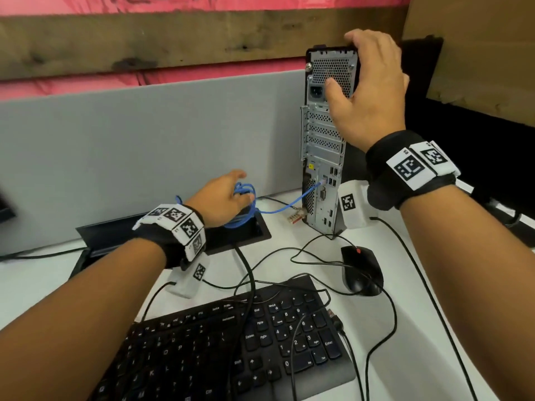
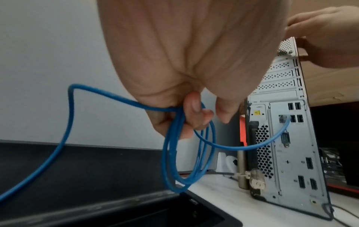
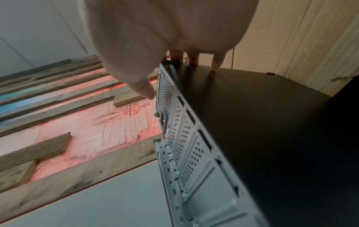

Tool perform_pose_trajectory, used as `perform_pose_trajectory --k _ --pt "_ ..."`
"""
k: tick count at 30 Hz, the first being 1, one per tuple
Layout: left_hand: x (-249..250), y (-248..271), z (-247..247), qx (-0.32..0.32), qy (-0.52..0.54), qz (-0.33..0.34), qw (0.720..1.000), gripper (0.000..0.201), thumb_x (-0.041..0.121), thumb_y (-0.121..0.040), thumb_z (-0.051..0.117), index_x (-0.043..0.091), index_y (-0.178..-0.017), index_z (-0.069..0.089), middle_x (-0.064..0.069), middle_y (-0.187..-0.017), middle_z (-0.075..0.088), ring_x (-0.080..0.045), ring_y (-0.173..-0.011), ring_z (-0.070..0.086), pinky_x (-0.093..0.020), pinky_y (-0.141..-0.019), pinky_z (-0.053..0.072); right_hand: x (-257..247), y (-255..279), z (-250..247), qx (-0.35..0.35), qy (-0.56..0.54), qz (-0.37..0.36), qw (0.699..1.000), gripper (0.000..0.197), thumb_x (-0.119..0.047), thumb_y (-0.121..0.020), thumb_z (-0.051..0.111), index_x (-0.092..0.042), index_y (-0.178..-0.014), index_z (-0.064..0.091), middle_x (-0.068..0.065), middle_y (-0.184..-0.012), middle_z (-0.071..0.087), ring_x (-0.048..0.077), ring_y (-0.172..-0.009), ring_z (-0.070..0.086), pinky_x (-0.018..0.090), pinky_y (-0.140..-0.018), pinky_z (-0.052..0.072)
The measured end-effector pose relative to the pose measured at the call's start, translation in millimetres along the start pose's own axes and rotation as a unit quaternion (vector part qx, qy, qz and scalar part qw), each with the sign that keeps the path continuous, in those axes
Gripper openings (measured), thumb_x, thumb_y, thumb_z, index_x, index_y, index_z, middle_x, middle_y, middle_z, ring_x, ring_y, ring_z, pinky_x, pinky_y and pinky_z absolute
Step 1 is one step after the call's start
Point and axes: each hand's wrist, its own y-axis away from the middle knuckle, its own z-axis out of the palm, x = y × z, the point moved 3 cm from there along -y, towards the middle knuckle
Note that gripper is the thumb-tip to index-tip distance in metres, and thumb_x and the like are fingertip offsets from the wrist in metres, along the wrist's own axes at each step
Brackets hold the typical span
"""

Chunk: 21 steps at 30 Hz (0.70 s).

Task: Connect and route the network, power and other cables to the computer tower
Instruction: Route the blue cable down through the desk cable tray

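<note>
A slim computer tower (image 1: 324, 157) stands upright on the white desk with its metal rear panel (image 2: 287, 153) facing me. My right hand (image 1: 367, 91) grips its top rear corner, thumb on the vent grille, fingers (image 3: 215, 64) over the black side panel (image 3: 272, 138). A blue network cable (image 1: 285, 205) runs from a port (image 2: 283, 119) on the rear panel to my left hand (image 1: 223, 198), which holds several coiled loops of the blue network cable (image 2: 186, 153) above a black desk cable box (image 1: 173, 235). The power socket (image 1: 317, 92) is empty.
A black keyboard (image 1: 220, 351) and a black mouse (image 1: 362, 270) lie in front, with thin black cables (image 1: 388, 314) looping across the desk. A grey partition (image 1: 144, 146) backs the desk. A small padlock-like tag (image 1: 295, 217) lies by the tower's foot.
</note>
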Motion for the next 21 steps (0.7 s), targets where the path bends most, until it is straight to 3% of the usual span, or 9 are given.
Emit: perform_pose_trajectory --k 2,5,8,9,11,13,15,18,21 --pt "-7.2 3.8 1.8 -0.04 -0.031 -0.008 0.999 0.045 0.033 -0.097 0.057 0.012 -0.136 0.049 0.0 -0.088 0.064 -0.018 -0.082 0.058 -0.029 -0.081 0.044 -4.9 1.1 0.1 0.0 0.012 0.007 1.0 0.06 -0.042 -0.087 0.054 -0.021 -0.142 0.048 0.001 -0.144 0.045 0.018 -0.14 0.036 0.043 -0.11 0.032" --pt "-11.1 1.0 2.8 -0.054 -0.034 -0.018 0.998 0.027 0.028 -0.101 0.051 0.005 -0.105 0.064 -0.01 -0.081 0.067 -0.022 -0.067 0.062 -0.035 -0.067 0.051 -24.3 12.7 -2.0 0.057 0.073 -0.015 0.996 0.062 -0.043 -0.083 0.055 -0.02 -0.141 0.051 0.01 -0.142 0.046 0.027 -0.135 0.041 0.046 -0.107 0.035" --pt "-11.6 -3.1 6.1 -0.044 -0.069 -0.021 0.996 0.031 0.028 -0.102 0.047 0.006 -0.086 0.061 -0.005 -0.069 0.059 -0.023 -0.065 0.057 -0.031 -0.059 0.041 -61.5 35.7 6.6 0.057 0.071 -0.111 0.99 0.054 -0.04 -0.081 0.057 -0.018 -0.13 0.06 0.014 -0.13 0.053 0.033 -0.12 0.048 0.044 -0.093 0.04" --pt "-12.1 -4.3 8.7 -0.042 -0.083 -0.022 0.995 0.03 0.028 -0.102 0.047 0.008 -0.084 0.061 -0.004 -0.07 0.058 -0.025 -0.069 0.057 -0.03 -0.061 0.039 -72.6 42.4 15.6 0.001 0.047 -0.146 0.988 0.049 -0.039 -0.082 0.057 -0.016 -0.125 0.062 0.013 -0.123 0.055 0.032 -0.115 0.051 0.044 -0.09 0.042" --pt "-11.6 -6.4 13.2 -0.039 -0.088 -0.015 0.995 0.029 0.026 -0.102 0.046 0.006 -0.087 0.061 -0.012 -0.08 0.063 -0.031 -0.078 0.058 -0.033 -0.068 0.04 -87.2 56.3 43.7 -0.19 0.02 -0.175 0.966 0.036 -0.035 -0.089 0.055 -0.013 -0.116 0.064 0.011 -0.11 0.059 0.032 -0.104 0.057 0.046 -0.085 0.048" --pt "-8.8 -8.0 17.3 -0.048 -0.087 0.004 0.995 0.027 0.016 -0.101 0.044 -0.001 -0.095 0.064 -0.022 -0.098 0.068 -0.039 -0.09 0.06 -0.037 -0.075 0.043 -93.3 74.2 76.0 -0.386 0.066 -0.156 0.907 0.019 -0.025 -0.092 0.056 -0.01 -0.101 0.062 0.009 -0.102 0.059 0.032 -0.095 0.061 0.039 -0.077 0.051" --pt "-5.7 -5.8 18.7 -0.048 -0.089 0.012 0.995 0.023 0.009 -0.099 0.045 -0.003 -0.104 0.065 -0.022 -0.109 0.068 -0.039 -0.099 0.061 -0.037 -0.083 0.045 -90.6 91.9 105.9 -0.501 0.117 -0.129 0.848 0.002 -0.015 -0.091 0.057 -0.014 -0.09 0.058 0.009 -0.097 0.061 0.028 -0.083 0.06 0.032 -0.066 0.045" --pt "-16.3 -4.5 18.1 -0.023 -0.022 0.006 0.999 0.021 0.011 -0.1 0.045 0.005 -0.112 0.061 -0.016 -0.112 0.067 -0.034 -0.103 0.061 -0.035 -0.086 0.044 -82.8 99.1 136.7 -0.572 0.139 -0.1 0.802 0.013 -0.009 -0.093 0.059 -0.009 -0.104 0.066 0.009 -0.101 0.065 0.025 -0.082 0.058 0.029 -0.069 0.046" --pt "-30.7 -5.0 14.4 -0.019 0.055 0.0 0.998 0.019 0.023 -0.104 0.042 0.017 -0.1 0.06 -0.004 -0.092 0.065 -0.025 -0.086 0.062 -0.034 -0.079 0.047 -69.7 91.5 151.8 -0.559 0.091 -0.08 0.821 0.014 -0.016 -0.094 0.062 -0.011 -0.106 0.067 0.008 -0.093 0.064 0.026 -0.083 0.057 0.029 -0.07 0.043"
